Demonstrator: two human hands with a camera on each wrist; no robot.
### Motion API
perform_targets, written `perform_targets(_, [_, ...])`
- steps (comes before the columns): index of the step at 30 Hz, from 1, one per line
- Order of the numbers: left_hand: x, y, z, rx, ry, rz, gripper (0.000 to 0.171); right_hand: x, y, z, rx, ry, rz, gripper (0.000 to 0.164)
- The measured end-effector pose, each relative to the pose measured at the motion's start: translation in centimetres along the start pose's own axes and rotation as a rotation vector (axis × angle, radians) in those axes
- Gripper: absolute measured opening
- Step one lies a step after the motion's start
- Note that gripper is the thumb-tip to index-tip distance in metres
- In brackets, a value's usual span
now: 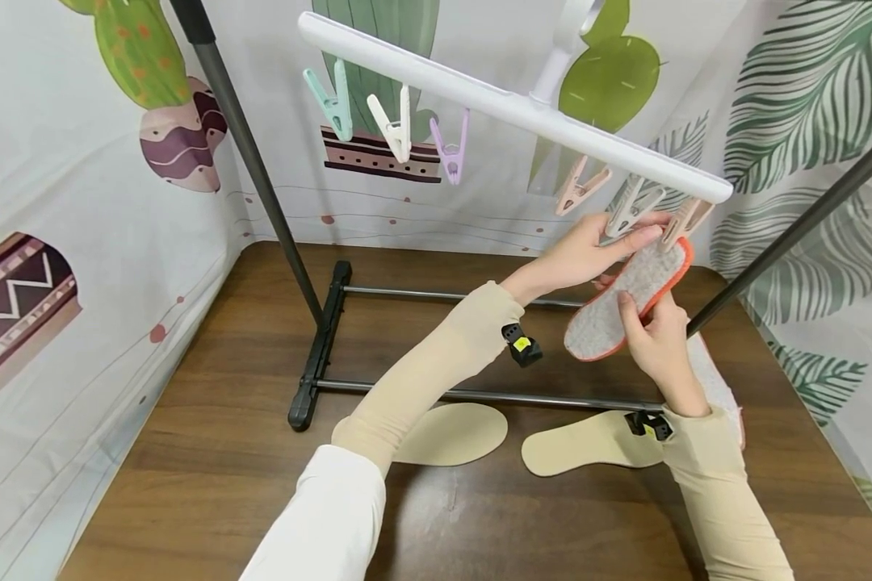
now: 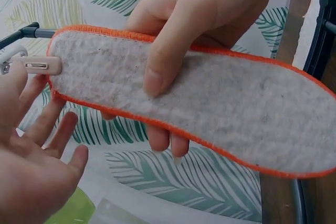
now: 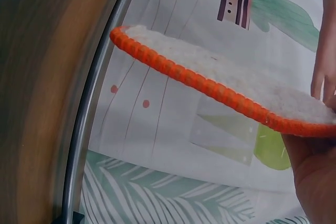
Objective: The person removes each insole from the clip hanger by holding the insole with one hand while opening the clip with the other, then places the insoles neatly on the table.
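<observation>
A grey felt insole [image 1: 643,294] with orange stitched edging hangs at a slant below the white hanger bar. My right hand [image 1: 657,335] grips it near the middle, thumb on the felt face and fingers behind, as the left wrist view shows. One beige clothespin [image 2: 44,65] at the bar's right end has its tip over the insole's narrow end. Beside that clip, my left hand [image 1: 599,250] has its fingers extended and spread, with the thumb at the clip and fingertips at the insole's edge. In the right wrist view the insole [image 3: 220,77] appears edge-on.
More clothespins hang along the white bar [image 1: 443,73], including a purple clip [image 1: 451,149]. Below stands a rack with dark metal poles [image 1: 257,169]. Two cream insoles [image 1: 454,436] lie on the wooden table [image 1: 211,452]; another red-edged insole [image 1: 715,383] lies partly behind my right arm.
</observation>
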State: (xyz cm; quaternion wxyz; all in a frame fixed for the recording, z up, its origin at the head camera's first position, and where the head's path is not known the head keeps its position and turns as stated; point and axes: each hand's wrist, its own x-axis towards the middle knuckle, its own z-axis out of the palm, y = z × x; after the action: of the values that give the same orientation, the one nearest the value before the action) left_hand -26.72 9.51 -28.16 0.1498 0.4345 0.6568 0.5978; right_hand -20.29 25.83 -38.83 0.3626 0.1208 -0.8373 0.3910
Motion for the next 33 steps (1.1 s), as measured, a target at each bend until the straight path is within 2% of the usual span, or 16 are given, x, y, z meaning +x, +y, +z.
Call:
perform_targets(5, [0.8, -0.2, 0.2, 0.065, 0.077, -0.004, 0.037, 0.0, -0.1, 0.2, -0.038, -0.001, -0.005, 0.021])
perform_targets(7, [1.3, -0.5, 0.3, 0.054, 0.105, -0.017, 0.036, 0.0, -0.1, 0.3, -0.024, -0.011, -0.01, 0.022])
perform_targets(10, [2.0, -1.1, 0.5, 0.011, 0.137, -0.069, 0.036, -0.1, -0.2, 0.5, -0.001, -0.035, -0.022, 0.024])
perform_targets(15, [2.6, -1.4, 0.7, -0.007, 0.168, -0.122, 0.036, -0.1, -0.4, 0.5, -0.029, -0.036, -0.026, 0.021])
perform_targets(19, [2.8, -1.2, 0.8, -0.015, 0.176, -0.123, 0.036, -0.1, -0.4, 0.6, -0.035, -0.038, -0.013, 0.021])
perform_targets(23, [2.9, -1.4, 0.9, -0.069, 0.16, -0.114, 0.034, -0.1, -0.3, 0.8, -0.034, -0.035, -0.006, 0.019])
perform_targets(29, [3.1, -1.4, 1.1, -0.229, 0.135, -0.125, 0.029, -0.1, -0.4, 0.9, -0.02, -0.018, -0.011, 0.018])
perform_targets(33, [3.2, -0.8, 1.4, -0.191, 0.188, -0.171, 0.04, -0.1, -0.4, 0.8, -0.031, -0.012, -0.018, 0.018])
